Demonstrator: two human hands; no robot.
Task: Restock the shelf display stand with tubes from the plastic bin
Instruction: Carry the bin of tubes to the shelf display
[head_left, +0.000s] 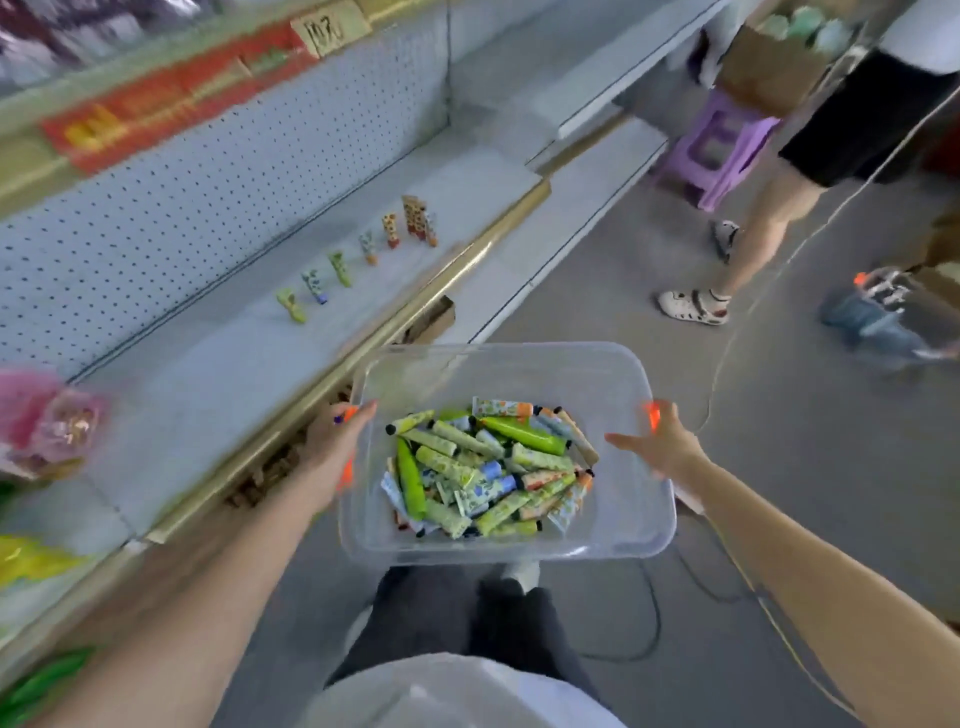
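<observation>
A clear plastic bin (613, 374) is held out in front of me, above the floor. It holds a heap of tubes (488, 467), green, floral and orange. My left hand (332, 441) grips its left wall and my right hand (657, 441) grips its right rim. On the white shelf (218, 374) to my left, several tubes (363, 254) stand upright in a spaced row, with a taller orange-patterned group at the far end.
The shelf has a gold front rail (447, 280) and a pegboard back. Pink wrapped goods (47, 415) sit at the shelf's near left. Another person's legs (748, 244) stand in the aisle to the right, by a purple stool (711, 150). Cables run over the floor.
</observation>
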